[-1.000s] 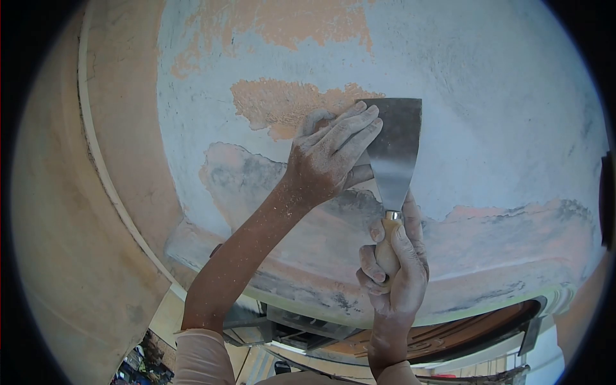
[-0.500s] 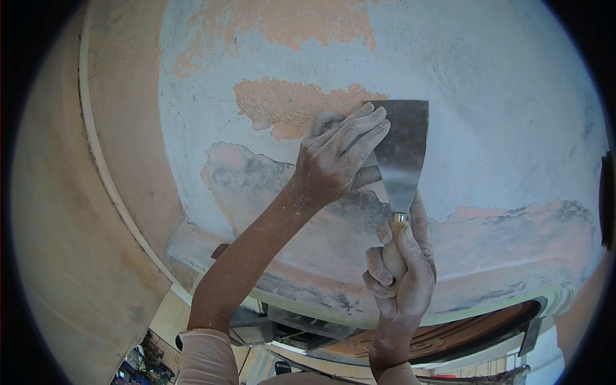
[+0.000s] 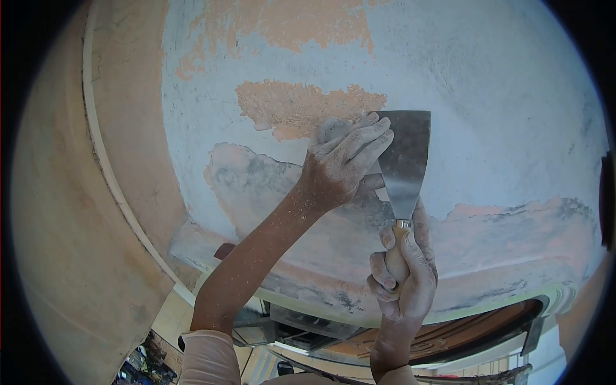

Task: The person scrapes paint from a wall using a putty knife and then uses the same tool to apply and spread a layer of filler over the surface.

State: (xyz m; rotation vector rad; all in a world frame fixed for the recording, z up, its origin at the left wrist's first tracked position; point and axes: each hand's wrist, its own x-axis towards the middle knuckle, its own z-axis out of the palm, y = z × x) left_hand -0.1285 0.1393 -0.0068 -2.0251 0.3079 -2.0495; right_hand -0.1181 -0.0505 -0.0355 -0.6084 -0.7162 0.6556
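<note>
A wide metal scraper (image 3: 405, 154) with a pale wooden handle points up against a patchy white and peach painted surface (image 3: 475, 141). Its handle is wrapped in the dusty fingers of my right hand (image 3: 410, 276). My left hand (image 3: 343, 160) rests its fingers on the left edge of the scraper's blade, with the thumb behind or beside it. Pale dust covers both hands and speckles my left forearm. Just left of the blade's top, a rough peach patch (image 3: 295, 106) shows where the white coat is gone.
A cream strip (image 3: 106, 167) runs down the left side, beside a tan surface (image 3: 58, 192). Below the painted surface are a curved brown panel with a dark rim (image 3: 475, 330) and dark frames (image 3: 295, 324). Small cluttered items lie at the bottom left.
The scraper and both hands have moved slightly down in view, and the blade's top edge sits a little lower below the peach patch's upper edge. Both hands keep their hold.
</note>
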